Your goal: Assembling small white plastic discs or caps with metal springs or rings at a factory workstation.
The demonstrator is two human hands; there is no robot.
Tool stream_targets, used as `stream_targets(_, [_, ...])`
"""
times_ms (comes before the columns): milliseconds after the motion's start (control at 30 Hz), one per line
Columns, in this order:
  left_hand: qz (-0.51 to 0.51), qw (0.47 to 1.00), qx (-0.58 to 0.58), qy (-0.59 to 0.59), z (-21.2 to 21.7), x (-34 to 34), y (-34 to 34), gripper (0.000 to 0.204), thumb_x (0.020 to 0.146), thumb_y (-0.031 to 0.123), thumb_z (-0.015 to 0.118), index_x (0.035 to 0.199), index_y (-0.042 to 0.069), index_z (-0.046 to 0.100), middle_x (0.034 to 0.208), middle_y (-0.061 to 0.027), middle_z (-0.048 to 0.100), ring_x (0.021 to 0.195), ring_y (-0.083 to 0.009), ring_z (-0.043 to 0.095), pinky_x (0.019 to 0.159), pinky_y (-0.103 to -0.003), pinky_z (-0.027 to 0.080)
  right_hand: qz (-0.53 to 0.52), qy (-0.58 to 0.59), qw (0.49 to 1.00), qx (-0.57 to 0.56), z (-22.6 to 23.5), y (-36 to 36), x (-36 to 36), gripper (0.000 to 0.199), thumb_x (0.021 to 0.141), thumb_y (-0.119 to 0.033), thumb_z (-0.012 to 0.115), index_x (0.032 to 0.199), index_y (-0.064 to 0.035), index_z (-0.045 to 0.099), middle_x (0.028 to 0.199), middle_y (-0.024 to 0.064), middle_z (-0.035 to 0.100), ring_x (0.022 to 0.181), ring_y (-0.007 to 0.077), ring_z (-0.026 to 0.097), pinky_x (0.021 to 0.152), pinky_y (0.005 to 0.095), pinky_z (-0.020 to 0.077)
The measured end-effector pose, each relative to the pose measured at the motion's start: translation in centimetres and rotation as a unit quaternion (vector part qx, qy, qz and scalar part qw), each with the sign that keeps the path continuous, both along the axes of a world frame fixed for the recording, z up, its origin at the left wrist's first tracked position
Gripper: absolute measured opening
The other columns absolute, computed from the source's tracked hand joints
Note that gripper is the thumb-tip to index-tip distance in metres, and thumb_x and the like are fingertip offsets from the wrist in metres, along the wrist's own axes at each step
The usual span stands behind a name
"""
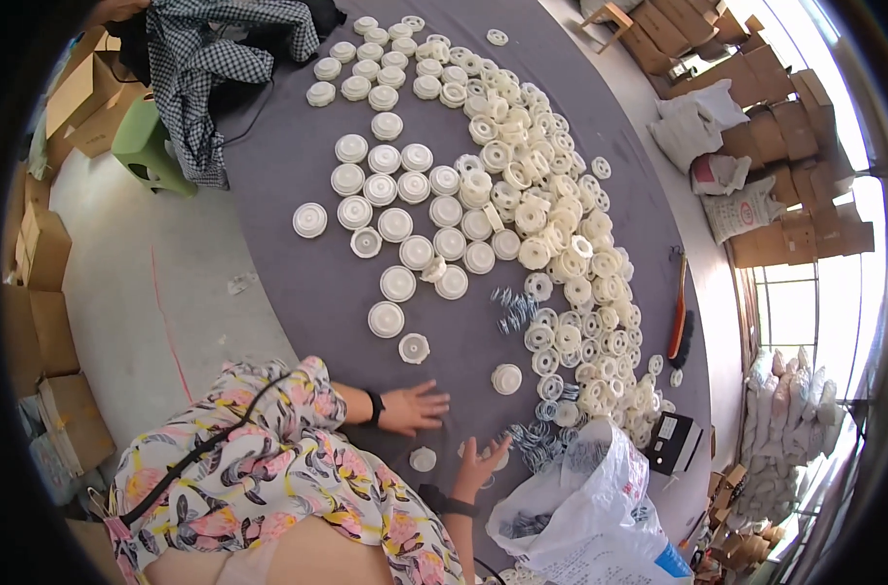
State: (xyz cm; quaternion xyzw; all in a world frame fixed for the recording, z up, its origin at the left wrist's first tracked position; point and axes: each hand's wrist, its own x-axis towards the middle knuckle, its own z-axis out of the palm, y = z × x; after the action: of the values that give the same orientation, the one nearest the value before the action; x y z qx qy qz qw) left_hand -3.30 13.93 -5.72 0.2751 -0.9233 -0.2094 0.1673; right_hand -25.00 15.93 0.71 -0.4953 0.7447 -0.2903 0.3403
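Observation:
My left hand (413, 408) is stretched over the grey tabletop (317, 283), fingers spread, with nothing in it. To its right and nearer me, my right hand (479, 469) has its fingers apart beside a white round part, which it partly hides. A small white knob-like piece (423, 459) lies between my forearms. Just beyond my left hand is an upturned white round part (415, 348), and a white disc assembly (506, 379) sits farther right. Blue-grey metal coil springs (540, 446) are heaped next to my right hand.
Many white discs (395, 224) and a long pile of cream plastic rings (551, 214) cover the table. A plastic bag (590, 517) of springs, a black box (674, 441) and a red-handled brush (678, 317) line its right side. A green stool (147, 146) stands left.

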Motion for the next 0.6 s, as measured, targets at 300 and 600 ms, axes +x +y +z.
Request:
stream_targets(300, [0.204,0.951,-0.140,-0.185,-0.4,11.1,-9.3,0.052,0.085,0.036,0.054,0.130,0.011,0.045,0.135,-0.0119,0.043,0.134,-0.0268,0.030,0.110,-0.057,0.015,0.115,0.150,0.965,0.184,0.6,4.3,-0.8,0.060,0.077,-0.030,0.071,0.123,0.0004,0.046,0.103,0.0177,0.059,0.075,0.0267,0.063,0.068,0.0331,0.0501])
stream_targets(600, [0.315,0.949,-0.008,0.013,3.9,13.5,-12.8,0.058,0.080,0.024,0.063,0.132,0.010,0.040,0.131,-0.0108,0.041,0.127,-0.0260,0.034,0.108,-0.049,0.022,-0.009,-0.311,0.897,0.313,-3.7,-0.1,4.8,0.045,0.086,-0.032,0.061,0.112,0.0026,0.047,0.090,0.0135,0.061,0.072,0.0230,0.064,0.054,0.0317,0.0510])
